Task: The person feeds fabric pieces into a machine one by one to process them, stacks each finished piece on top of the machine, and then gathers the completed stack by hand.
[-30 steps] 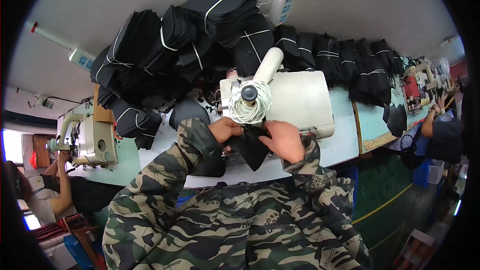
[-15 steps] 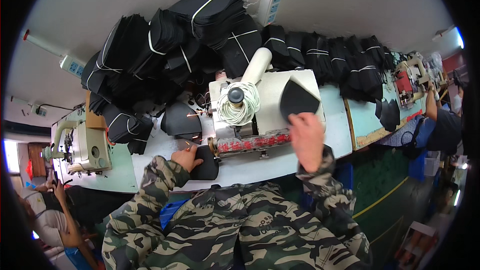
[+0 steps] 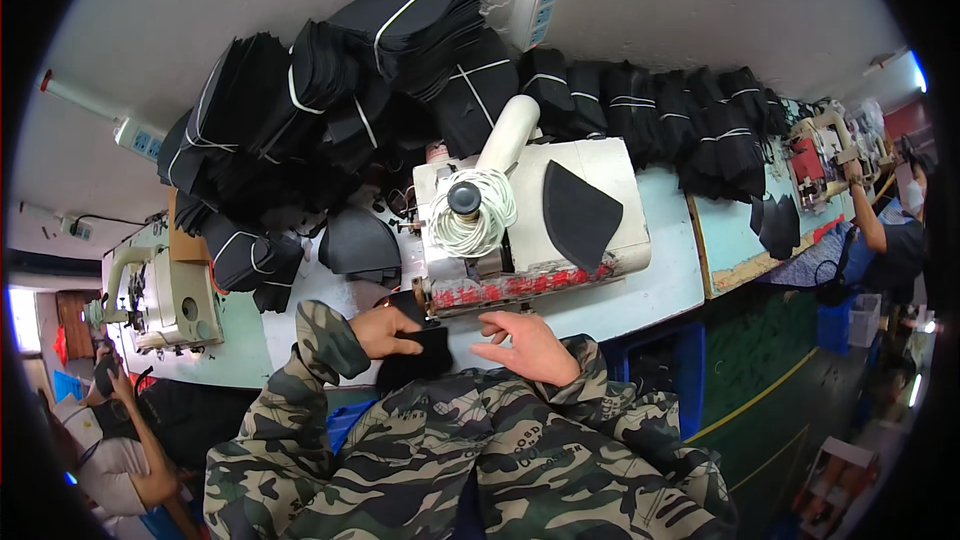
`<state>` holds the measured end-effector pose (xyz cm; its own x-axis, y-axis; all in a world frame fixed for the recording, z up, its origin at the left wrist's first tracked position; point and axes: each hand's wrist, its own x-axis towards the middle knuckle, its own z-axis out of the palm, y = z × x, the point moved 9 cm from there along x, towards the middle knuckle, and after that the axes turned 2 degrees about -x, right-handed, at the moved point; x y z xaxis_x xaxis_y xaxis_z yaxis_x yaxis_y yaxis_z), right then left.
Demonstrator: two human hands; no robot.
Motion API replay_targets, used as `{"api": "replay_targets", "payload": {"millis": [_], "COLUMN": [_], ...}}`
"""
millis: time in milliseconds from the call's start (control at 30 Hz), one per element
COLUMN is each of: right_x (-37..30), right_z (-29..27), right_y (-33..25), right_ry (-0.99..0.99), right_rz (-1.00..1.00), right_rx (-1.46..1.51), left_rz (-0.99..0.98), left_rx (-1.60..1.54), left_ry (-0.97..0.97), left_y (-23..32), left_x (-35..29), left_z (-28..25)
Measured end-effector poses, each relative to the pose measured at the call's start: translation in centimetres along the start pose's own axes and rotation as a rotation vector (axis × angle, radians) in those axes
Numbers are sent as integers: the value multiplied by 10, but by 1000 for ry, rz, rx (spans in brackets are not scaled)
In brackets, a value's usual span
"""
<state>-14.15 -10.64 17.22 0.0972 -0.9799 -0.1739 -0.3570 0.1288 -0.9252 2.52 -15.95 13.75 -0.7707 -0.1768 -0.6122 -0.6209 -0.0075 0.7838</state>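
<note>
Now the left hand (image 3: 384,332) pinches a black piece (image 3: 429,350) low mid-frame, empty right hand (image 3: 534,346) just right of it

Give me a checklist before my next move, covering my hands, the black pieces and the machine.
1. Left hand gripping the black piece: ok, between thumb and fingers.
2. Right hand free: ok, empty and apart from that piece.
3. Machine top clear: not ok, a loose black sheet lies on it.
4. White coil clear of both hands: ok.
5. Underside of the gripped piece undamaged: cannot tell, hidden.
</note>
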Motion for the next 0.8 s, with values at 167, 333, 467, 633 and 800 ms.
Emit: {"api": "replay_targets", "payload": {"millis": [167,333,467,633,800], "right_x": [21,27,34,57,64], "right_z": [7,-34,-61,-63,-52], "right_y": [-5,-15,-7,-34,-23], "right_ry": [15,143,170,179,26], "right_rz": [-18,-73,39,-179,2], "right_rx": [-103,-274,-196,-613,-680], "left_rz": [64,-46,8,158,176], "left_rx": [-231,-353,-454,-594,-556], "left_ry": [220,309,325,347,300], "left_y": [17,-10,-8,10,20], "left_x": [38,53,56,88,87], "left_z": [-24,-44,-51,-40,-47]}}
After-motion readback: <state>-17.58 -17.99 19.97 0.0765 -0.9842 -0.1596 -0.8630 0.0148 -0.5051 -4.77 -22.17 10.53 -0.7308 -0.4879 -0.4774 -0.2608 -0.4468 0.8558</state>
